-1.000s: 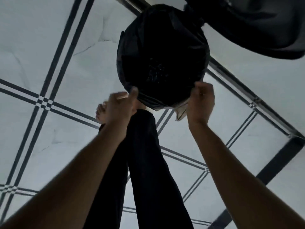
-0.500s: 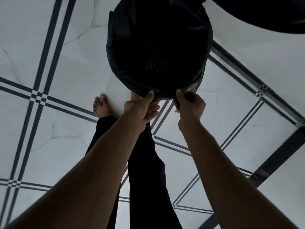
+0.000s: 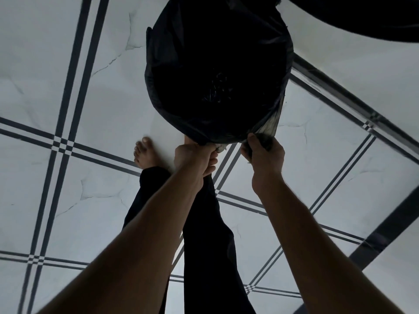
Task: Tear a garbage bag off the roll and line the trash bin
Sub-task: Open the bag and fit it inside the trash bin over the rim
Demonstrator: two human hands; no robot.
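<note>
Bag (image 3: 217,71) sat in bin; left hand (image 3: 195,158), right hand (image 3: 264,155) both pinched near-rim slack. Lining step; next, probably snug slack around rim.

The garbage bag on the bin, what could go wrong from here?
1. Both hands, left and right, grip the garbage bag at its near edge; the stretched, see-through patch by the right hand might tear.
2. Pulling one side could tip the bin or slip the far edge off.

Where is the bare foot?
In the head view the foot stands on the tiled floor, left of the left hand and the bag.
</note>
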